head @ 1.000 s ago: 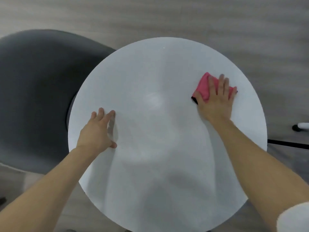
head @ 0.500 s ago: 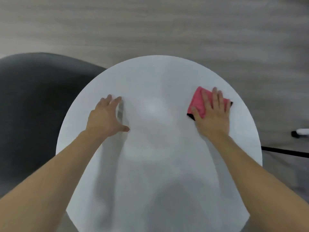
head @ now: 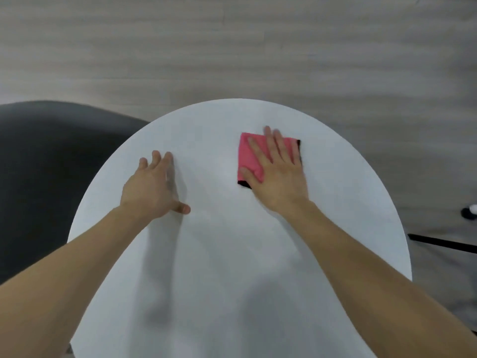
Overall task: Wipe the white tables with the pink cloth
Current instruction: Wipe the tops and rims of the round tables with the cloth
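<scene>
1. A round white table with a smooth matte top (head: 211, 125) fills the lower middle of the view. It stands on a grey wood-grain plank floor (head: 232, 47).
2. The folded pink cloth with a black edge (head: 249, 157) lies flat on the table at about one o'clock from the table's centre, well inside the rim.
3. The right hand (head: 280, 177) presses down on the cloth, palm flat and fingers straight and slightly spread, pointing to twelve o'clock. It covers the cloth's near right part (nothing is pinched or curled round). The thumb lies across the cloth's lower left corner.
4. The left hand (head: 149, 189) rests palm down on the bare table at about ten o'clock. It is relaxed, with straight fingers and nothing in it. Its thumb sticks out towards three o'clock, and the hand lies well apart from the cloth.
5. Both bare forearms reach in from the six o'clock side and cast soft shadows on the table.
6. A dark grey rounded chair seat (head: 51, 164) sits beside the table at nine o'clock, partly under its rim.
7. At three o'clock, a thin black bar (head: 444, 244) lies on the floor. Near it is a small black-and-white object (head: 471, 211), too cut off to identify.
</scene>
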